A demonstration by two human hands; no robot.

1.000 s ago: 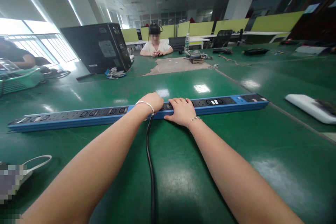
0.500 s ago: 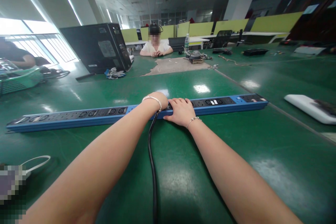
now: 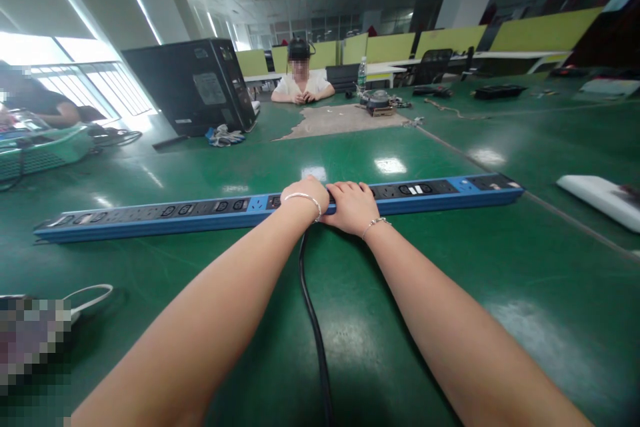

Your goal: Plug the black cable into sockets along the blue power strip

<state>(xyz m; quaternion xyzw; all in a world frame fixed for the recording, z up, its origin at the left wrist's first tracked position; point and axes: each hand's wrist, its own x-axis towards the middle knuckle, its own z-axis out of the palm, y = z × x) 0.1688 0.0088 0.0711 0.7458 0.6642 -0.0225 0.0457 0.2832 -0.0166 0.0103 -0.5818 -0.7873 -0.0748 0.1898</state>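
Observation:
A long blue power strip (image 3: 220, 219) with black and blue sockets lies across the green table. My left hand (image 3: 306, 195), with a bangle at the wrist, is closed over the strip's middle. From under it a black power cord (image 3: 313, 320) runs down toward me; the fingers and the cord's end are hidden by the hand. Right beside it, my right hand (image 3: 353, 205) grips the strip, its fingers over the socket face and its thumb by the near side.
A black computer case (image 3: 190, 87) and gloves (image 3: 225, 136) stand at the far left, near a green basket (image 3: 55, 150). A person (image 3: 303, 83) sits opposite, another at left. A white device (image 3: 600, 197) lies at right. A bottle (image 3: 361, 73) is behind.
The view has shifted slightly, so most things sit further right. The cord now bends more to the right below my left hand. Both hands stay at the strip's middle.

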